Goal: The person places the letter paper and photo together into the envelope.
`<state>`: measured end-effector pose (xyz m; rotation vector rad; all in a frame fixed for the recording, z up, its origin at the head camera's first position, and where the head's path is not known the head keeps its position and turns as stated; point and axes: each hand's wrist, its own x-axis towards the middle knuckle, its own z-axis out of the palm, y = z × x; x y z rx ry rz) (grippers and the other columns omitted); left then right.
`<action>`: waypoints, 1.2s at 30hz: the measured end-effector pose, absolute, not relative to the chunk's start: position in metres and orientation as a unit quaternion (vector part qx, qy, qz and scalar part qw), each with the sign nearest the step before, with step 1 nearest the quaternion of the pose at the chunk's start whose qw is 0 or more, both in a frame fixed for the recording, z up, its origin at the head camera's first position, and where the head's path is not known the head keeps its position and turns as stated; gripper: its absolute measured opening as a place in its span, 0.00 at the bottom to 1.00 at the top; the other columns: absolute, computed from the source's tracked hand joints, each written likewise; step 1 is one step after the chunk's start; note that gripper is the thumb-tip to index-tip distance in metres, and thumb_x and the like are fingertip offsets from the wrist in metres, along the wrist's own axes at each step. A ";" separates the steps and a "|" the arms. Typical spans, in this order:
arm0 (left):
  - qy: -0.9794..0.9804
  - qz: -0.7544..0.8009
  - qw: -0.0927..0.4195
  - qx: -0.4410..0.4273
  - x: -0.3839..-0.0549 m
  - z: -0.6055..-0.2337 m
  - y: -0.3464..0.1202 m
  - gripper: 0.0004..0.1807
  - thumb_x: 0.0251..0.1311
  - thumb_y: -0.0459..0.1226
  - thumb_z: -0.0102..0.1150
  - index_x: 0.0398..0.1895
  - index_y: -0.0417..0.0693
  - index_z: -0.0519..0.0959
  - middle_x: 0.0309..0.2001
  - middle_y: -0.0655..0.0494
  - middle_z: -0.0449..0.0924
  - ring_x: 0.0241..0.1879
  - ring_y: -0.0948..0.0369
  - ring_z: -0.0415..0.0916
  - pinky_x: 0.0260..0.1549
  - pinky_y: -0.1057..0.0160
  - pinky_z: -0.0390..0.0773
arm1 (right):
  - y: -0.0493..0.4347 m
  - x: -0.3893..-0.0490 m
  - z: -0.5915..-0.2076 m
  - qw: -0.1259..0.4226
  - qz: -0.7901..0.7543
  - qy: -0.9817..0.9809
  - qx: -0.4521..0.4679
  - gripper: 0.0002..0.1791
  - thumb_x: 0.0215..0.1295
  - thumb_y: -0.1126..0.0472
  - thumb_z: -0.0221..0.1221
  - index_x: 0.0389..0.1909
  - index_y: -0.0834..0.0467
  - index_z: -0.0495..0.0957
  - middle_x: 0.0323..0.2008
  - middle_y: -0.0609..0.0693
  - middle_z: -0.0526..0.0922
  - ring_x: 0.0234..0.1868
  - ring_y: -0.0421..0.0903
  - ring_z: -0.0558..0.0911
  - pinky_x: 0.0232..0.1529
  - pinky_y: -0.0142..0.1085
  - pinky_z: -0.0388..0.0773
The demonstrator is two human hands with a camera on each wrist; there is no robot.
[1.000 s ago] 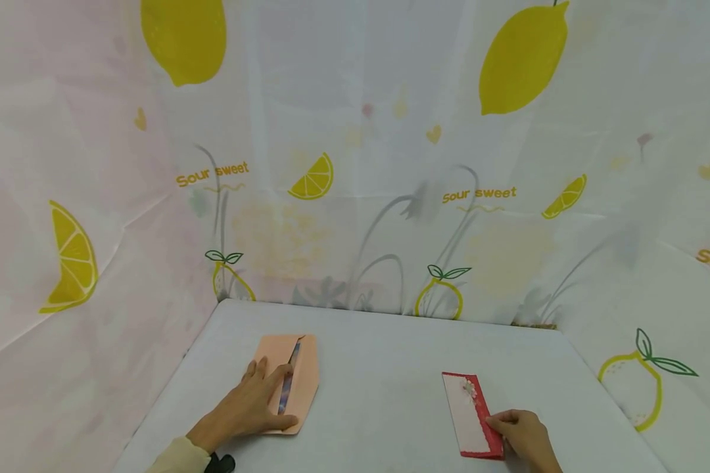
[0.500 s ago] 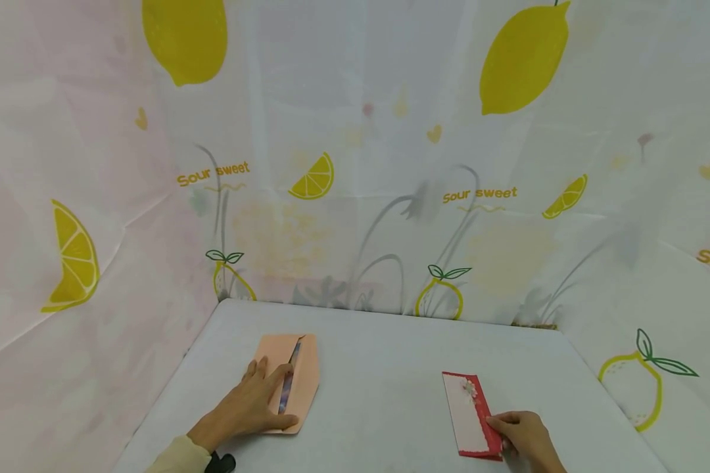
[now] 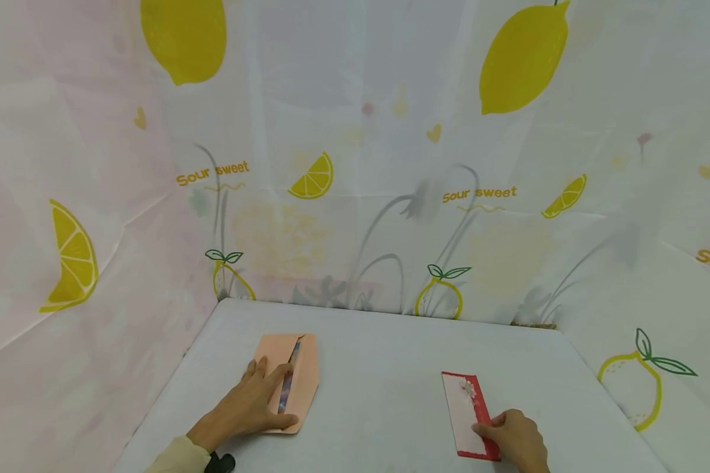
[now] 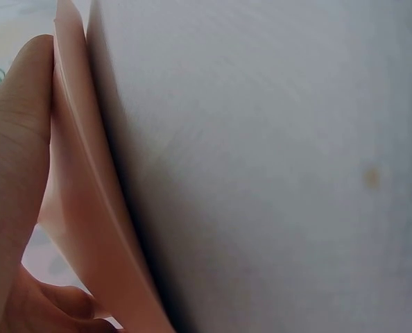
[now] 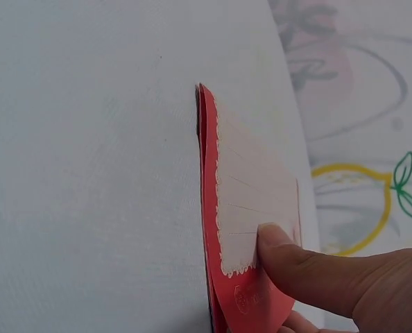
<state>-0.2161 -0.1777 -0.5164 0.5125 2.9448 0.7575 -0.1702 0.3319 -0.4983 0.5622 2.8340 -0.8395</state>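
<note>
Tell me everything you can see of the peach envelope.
The peach envelope, seemingly smooth paper, lies on the white table. Its flap is unfolded toward the right, with angled corners. A slanting opening shows a blue-purple strip; whether lining or contents, I cannot tell. The left hand rests on it: fingers across the body, the index over the opening, thumb on the flap's near end.

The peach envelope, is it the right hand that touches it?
No, the left hand rests on the peach envelope, while the right hand holds the red-and-white card.
</note>
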 end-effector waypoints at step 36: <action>0.954 0.247 0.023 0.169 -0.216 -0.518 -0.178 0.52 0.44 0.72 0.71 0.72 0.63 0.69 0.73 0.17 0.50 0.70 0.17 0.45 0.49 0.21 0.68 | 0.351 -0.179 -0.503 0.079 -0.495 0.840 0.208 0.21 0.70 0.53 0.66 0.46 0.71 0.82 0.24 0.49 0.76 0.26 0.45 0.73 0.30 0.38 0.71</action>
